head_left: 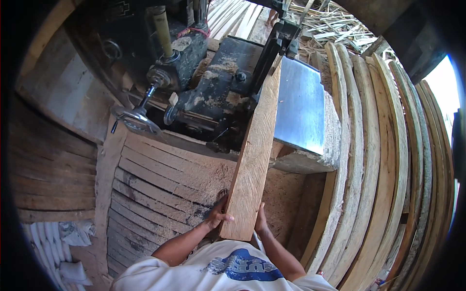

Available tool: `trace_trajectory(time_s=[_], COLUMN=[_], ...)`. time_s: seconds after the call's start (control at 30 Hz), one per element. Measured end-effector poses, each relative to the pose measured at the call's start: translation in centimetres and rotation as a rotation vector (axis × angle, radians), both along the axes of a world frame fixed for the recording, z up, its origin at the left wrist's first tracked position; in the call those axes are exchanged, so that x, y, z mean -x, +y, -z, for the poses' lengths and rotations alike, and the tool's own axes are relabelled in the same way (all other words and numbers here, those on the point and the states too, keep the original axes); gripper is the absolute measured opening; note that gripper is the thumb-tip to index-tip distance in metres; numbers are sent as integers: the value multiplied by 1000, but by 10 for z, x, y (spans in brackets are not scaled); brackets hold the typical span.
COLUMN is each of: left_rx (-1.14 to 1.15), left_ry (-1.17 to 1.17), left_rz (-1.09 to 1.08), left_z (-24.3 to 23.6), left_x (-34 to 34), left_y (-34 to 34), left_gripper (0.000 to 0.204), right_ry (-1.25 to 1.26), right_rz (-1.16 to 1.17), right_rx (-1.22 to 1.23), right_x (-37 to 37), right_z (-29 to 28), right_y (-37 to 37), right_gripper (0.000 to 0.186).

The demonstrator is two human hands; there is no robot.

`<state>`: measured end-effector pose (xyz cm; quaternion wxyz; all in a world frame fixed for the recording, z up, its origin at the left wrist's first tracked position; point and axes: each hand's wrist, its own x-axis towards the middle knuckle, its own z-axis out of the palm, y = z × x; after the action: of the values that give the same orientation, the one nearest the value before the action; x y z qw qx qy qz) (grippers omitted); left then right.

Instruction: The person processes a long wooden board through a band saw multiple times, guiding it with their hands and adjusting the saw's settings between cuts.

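Note:
A long rough wooden board runs away from my body, its far end at the black upright guide of a cutting machine, beside a shiny metal table. At the board's near end, my left hand grips the left side with the thumb showing on top. My right hand is closed on the board's right edge, its fingers partly hidden. A dark cast machine bed and a handwheel are left of the board.
Several long planks line the right side. Slatted wooden flooring with sawdust lies below the machine. White sacks are at the lower left. Loose offcuts are piled behind the machine, near another person's legs at the top.

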<state>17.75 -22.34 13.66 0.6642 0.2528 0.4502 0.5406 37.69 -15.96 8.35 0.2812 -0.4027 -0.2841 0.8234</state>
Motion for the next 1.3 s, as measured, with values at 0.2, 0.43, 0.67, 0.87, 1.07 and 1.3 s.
trace_trajectory(time_s=[0.2,0.43,0.67,0.87,1.07,1.3], left_rx=[17,183,469,109,-322,-1114], left_ry=[-56,-49,-36,38,1204,1811], left_rz=[51,-307,-27,-44,21,687], left_z=[-4,12,22,24,-15,42], left_x=[27,35,10,-12,80,154], left_y=[118,172,99,154,211,270], left_gripper=[103,82,64,49,29,41], right_ry=[21,-56,-269,-549,-241,-456], right_rz=[239,527,634,620,1024,1027], right_rx=[8,-377,-375,-390,-8,267], right_x=[28,73,103,60,84,-57], right_z=[-24,-16,-2,45,1,49], right_y=[58,206,324,457,349,191], right_gripper=[68,70,65,65,39,37])
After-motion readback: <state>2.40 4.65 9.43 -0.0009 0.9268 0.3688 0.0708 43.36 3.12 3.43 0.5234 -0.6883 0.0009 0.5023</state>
